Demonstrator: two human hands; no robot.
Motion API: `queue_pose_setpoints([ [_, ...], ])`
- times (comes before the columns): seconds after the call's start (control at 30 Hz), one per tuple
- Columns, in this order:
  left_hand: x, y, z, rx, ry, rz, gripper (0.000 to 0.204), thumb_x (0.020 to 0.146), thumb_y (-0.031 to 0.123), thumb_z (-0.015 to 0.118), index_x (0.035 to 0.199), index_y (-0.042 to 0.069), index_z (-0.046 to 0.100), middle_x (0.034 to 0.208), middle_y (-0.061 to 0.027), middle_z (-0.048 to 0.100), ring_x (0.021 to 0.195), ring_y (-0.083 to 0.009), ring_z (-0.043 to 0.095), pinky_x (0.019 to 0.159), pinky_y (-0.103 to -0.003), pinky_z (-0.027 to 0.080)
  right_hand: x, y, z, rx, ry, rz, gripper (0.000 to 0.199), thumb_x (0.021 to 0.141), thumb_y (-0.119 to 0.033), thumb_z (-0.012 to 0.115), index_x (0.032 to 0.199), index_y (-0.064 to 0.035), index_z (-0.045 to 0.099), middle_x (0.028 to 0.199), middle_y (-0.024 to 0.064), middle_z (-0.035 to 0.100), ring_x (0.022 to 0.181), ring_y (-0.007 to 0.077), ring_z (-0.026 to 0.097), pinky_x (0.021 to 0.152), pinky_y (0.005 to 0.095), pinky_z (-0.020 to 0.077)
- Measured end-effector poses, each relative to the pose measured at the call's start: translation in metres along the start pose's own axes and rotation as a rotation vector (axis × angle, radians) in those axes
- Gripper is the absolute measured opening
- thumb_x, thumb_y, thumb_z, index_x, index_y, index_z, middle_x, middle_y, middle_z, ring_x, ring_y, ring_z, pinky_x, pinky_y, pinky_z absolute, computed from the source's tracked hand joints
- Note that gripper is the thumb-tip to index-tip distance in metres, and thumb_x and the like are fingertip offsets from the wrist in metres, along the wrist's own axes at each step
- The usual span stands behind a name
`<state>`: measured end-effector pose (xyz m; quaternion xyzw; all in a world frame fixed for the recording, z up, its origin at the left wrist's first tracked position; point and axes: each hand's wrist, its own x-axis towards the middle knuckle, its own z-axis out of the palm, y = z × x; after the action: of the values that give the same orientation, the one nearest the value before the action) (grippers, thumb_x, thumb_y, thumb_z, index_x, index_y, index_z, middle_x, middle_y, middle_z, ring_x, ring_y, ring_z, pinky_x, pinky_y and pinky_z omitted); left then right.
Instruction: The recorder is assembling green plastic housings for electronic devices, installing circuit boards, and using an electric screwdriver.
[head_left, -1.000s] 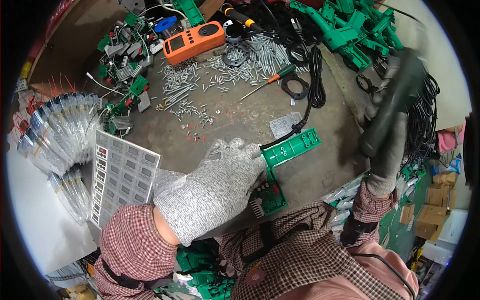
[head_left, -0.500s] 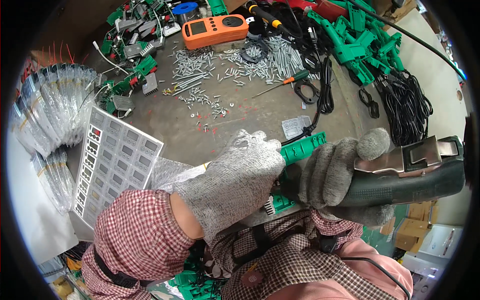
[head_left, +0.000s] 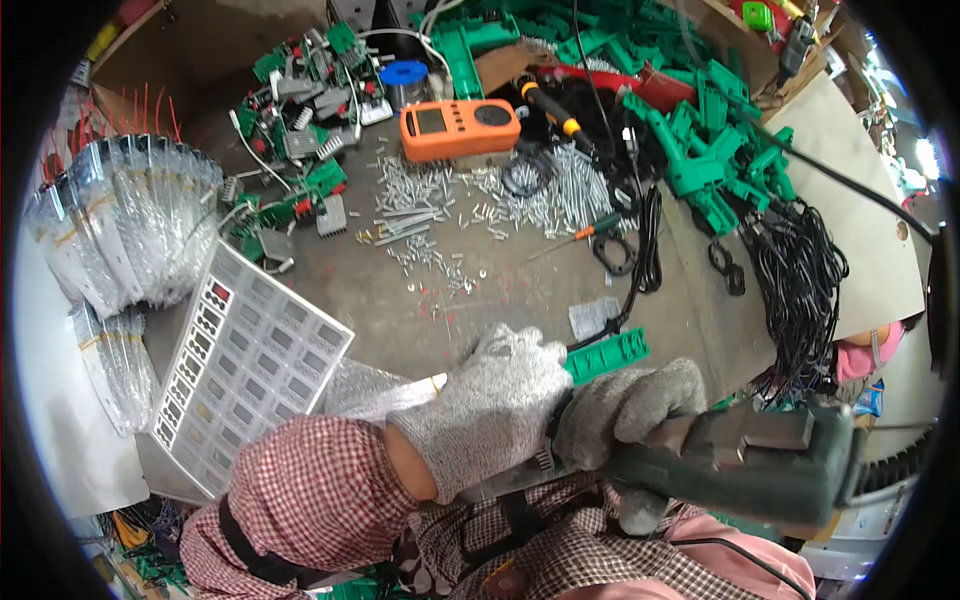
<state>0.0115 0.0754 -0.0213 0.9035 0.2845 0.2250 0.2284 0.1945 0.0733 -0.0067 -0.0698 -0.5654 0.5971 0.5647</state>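
My left hand point(head_left: 495, 410), in a grey knit glove, is closed on a green plastic casing point(head_left: 612, 357) in front of me. The casing's right end sticks out past my knuckles; the rest lies behind the glove. A black cable runs down to it. My right hand point(head_left: 630, 410), gloved too, wraps round the dark body of a power screwdriver point(head_left: 750, 465). This tool lies nearly level, its rear end to the right and slightly blurred. Its tip is hidden near my left hand. A small printed label sheet point(head_left: 594, 318) lies just beyond the casing.
Loose screws point(head_left: 420, 195), an orange meter point(head_left: 460, 130) and a hand screwdriver point(head_left: 580, 236) lie farther back. Circuit boards point(head_left: 300, 110) are heaped far left, green casings point(head_left: 690, 150) far right. A sticker sheet point(head_left: 260, 350) and bagged parts point(head_left: 130, 220) lie left, coiled black cables point(head_left: 795, 280) right.
The view has tilted up, so the table things sit lower in it. My right hand and the power screwdriver have shifted down, the tool's rear end most. My left hand stays on the casing.
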Motion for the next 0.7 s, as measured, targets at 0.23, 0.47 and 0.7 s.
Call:
queue_pose_setpoints([
  [0.23, -0.031, 0.012, 0.008, 0.069, 0.284, -0.296, 0.067, 0.088, 0.045, 0.075, 0.140, 0.007, 0.056, 0.129, -0.0145, 0.061, 0.121, -0.0365, 0.057, 0.103, -0.048, 0.044, 0.017, 0.001, -0.028, -0.172, 0.323, 0.081, 0.061, 0.096, -0.045, 0.071, 0.140, -0.0134, 0.041, 0.097, 0.0081, 0.062, 0.077, 0.0208, 0.062, 0.068, 0.0378, 0.0548],
  [0.47, -0.037, 0.019, 0.023, 0.173, 0.155, -0.436, 0.076, 0.091, 0.055, 0.066, 0.144, 0.003, 0.052, 0.130, -0.0153, 0.061, 0.117, -0.0328, 0.059, 0.100, -0.046, 0.045, 0.068, 0.046, -0.019, -0.098, 0.589, 0.120, 0.065, 0.092, -0.005, 0.071, 0.148, -0.0070, 0.037, 0.109, 0.0084, 0.064, 0.102, 0.0203, 0.064, 0.093, 0.0375, 0.0549],
  [0.7, -0.036, 0.021, 0.020, 0.139, 0.175, -0.426, 0.069, 0.093, 0.054, 0.065, 0.142, 0.006, 0.056, 0.129, -0.0153, 0.062, 0.113, -0.0316, 0.062, 0.099, -0.046, 0.046, 0.061, 0.056, -0.017, -0.227, 0.532, 0.130, 0.062, 0.095, -0.007, 0.070, 0.148, -0.0047, 0.038, 0.112, 0.0083, 0.064, 0.104, 0.0172, 0.064, 0.095, 0.0351, 0.0531],
])
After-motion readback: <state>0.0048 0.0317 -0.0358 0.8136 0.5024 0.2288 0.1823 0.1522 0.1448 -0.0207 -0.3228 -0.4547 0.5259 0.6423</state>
